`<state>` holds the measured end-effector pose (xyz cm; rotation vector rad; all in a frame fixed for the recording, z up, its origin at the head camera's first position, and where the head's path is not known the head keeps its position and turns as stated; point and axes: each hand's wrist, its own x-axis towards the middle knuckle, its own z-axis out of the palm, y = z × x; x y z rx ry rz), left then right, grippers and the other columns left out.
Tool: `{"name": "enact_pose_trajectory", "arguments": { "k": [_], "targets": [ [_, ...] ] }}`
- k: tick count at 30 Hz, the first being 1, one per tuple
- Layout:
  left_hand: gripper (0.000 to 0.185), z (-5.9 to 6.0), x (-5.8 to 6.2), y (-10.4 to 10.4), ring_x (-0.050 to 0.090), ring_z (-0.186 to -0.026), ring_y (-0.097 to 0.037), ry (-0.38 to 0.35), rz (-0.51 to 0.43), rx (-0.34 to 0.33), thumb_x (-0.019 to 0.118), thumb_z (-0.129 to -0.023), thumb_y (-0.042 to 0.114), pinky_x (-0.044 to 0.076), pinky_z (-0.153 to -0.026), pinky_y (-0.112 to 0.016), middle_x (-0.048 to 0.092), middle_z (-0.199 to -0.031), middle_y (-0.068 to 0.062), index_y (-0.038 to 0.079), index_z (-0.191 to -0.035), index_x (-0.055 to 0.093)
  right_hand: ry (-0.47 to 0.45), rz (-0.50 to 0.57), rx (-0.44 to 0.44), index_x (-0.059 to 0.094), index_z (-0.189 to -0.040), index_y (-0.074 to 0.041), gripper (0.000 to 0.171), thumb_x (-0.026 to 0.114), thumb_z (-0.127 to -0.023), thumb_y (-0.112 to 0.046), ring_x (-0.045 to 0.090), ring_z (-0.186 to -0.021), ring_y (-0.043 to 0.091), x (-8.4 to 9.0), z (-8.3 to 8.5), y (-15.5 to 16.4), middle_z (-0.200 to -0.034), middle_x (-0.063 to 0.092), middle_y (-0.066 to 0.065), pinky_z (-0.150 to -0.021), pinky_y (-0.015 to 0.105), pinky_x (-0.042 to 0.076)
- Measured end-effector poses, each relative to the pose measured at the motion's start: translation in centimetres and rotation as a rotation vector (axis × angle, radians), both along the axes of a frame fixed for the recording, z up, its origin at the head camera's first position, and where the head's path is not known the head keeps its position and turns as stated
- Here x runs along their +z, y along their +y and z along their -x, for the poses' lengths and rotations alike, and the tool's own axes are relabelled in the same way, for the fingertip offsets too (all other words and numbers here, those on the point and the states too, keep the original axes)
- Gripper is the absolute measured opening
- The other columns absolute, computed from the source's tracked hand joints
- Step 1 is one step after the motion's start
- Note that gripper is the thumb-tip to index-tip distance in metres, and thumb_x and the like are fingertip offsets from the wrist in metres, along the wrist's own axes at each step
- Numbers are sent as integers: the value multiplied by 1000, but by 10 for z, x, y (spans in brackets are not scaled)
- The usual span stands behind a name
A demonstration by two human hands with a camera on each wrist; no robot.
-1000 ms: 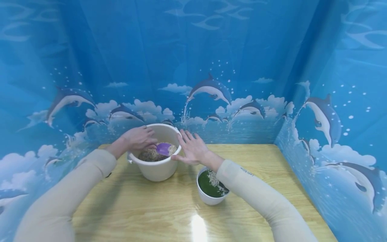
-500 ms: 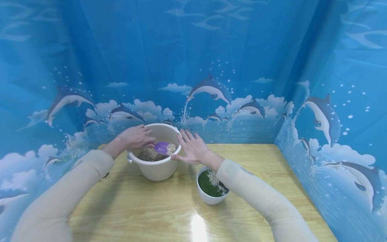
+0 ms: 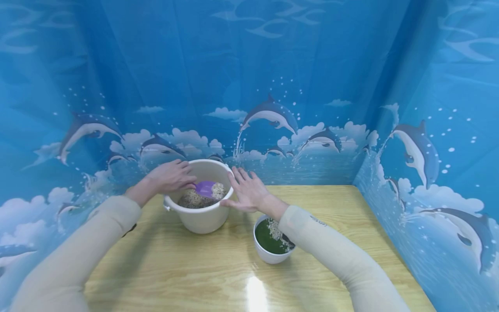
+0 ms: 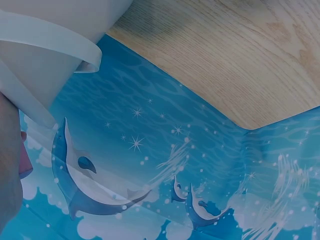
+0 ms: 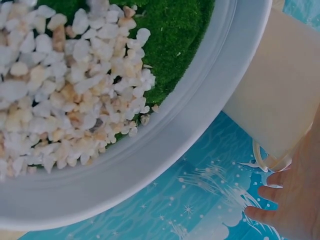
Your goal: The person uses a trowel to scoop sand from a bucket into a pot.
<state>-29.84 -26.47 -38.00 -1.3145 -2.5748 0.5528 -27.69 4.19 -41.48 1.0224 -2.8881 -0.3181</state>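
Observation:
My left hand (image 3: pixel 170 177) grips a purple scoop (image 3: pixel 204 188) by its handle, inside the white bucket (image 3: pixel 204 222). Pale pebbles (image 3: pixel 218 190) are heaped at the scoop's front. Below them, a layer of mixed brown and pale gravel (image 3: pixel 193 200) covers the bucket's bottom. In the left wrist view, only the edge of that hand (image 4: pixel 7 175) and the handle's end (image 4: pixel 25 162) show. My right hand (image 3: pixel 248 190) lies against the bucket's right rim with its fingers spread straight. Under the right forearm stands a white bowl (image 3: pixel 272 258) holding green turf (image 3: pixel 267 238) and white pebbles (image 5: pixel 75 95).
The bucket and bowl stand on a light wooden table (image 3: pixel 202 268). Blue curtains (image 3: pixel 249 65) with printed dolphins enclose the back and sides, close behind the bucket. The bucket's white handle (image 4: pixel 55 37) hangs down its outside.
My left hand has shifted a little left and up, drawing the scoop back with it. More of the pebbles at its front now show. The right hand stays at the rim.

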Motion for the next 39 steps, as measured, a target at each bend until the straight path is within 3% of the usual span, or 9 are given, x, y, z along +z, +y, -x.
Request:
{"name": "enact_pose_trajectory", "arguments": {
  "k": [14, 22, 39],
  "targets": [
    [25, -7, 2, -7, 57, -94, -25, 21, -33, 26, 56, -107, 45, 54, -86, -46, 65, -97, -6, 22, -102, 63, 0, 1, -2, 8, -169, -7, 109, 23, -97, -87, 25, -163, 38, -1, 0, -1, -177, 13, 20, -129, 58, 30],
    [26, -10, 3, -15, 62, -99, -28, 23, -57, 61, 57, -107, 46, 56, -92, -50, 66, -99, -7, 21, -103, 62, 3, 4, -4, 9, -169, -7, 109, 24, -97, -87, 25, -163, 38, 0, -2, -1, -177, 14, 19, -129, 57, 29],
    [29, -14, 0, -27, 59, -91, -27, 100, -50, 63, 60, -104, 47, 56, -85, -46, 63, -93, -8, 18, -102, 61, 34, -19, -10, 11, -170, -10, 108, 26, -96, -87, 26, -163, 37, 0, -1, 0, -177, 16, 19, -129, 58, 30]
  ]
}}
